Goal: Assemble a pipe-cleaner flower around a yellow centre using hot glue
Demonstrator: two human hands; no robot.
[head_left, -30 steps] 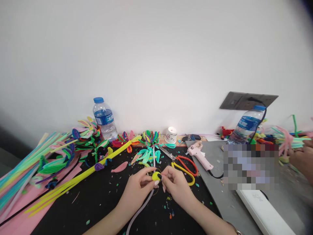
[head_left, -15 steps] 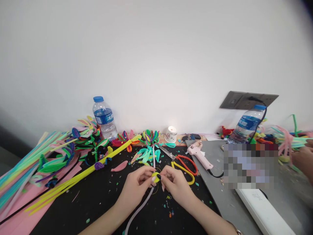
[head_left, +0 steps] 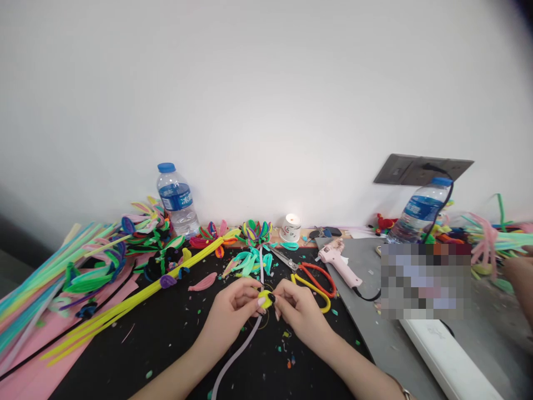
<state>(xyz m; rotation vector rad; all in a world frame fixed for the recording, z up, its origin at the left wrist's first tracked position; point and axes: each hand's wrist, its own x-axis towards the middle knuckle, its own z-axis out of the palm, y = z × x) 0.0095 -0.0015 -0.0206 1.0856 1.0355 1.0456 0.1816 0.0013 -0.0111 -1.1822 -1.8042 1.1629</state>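
Both hands meet over the black mat, pinching a small yellow fuzzy piece (head_left: 264, 300) that looks like shaped pipe cleaner. My left hand (head_left: 236, 303) grips its left side with thumb and fingers. At its right side is my right hand (head_left: 296, 305), fingertips closed on its edge, where a small black spot shows. A pale lilac pipe cleaner (head_left: 237, 355) runs beneath the hands from the near edge of view. Beyond my fingers, a loop flower (head_left: 256, 230) and turquoise petals (head_left: 249, 262) lie on the mat. Red-and-yellow-handled scissors (head_left: 314, 278) rest right of my right hand.
Yellow pipe cleaners (head_left: 125, 308) and a multicoloured bundle (head_left: 50, 289) lie left. Water bottles (head_left: 177, 200) stand near the wall. A paper cup (head_left: 290, 229), pink glue gun (head_left: 341, 265) with black cord, and white box-like object (head_left: 445, 355) are also there. Another person's hand (head_left: 520, 278) is far right.
The yellow piece has turned slightly between my fingertips, showing more yellow. My hands stay in nearly the same place. At the far right, the other person's hand has shifted.
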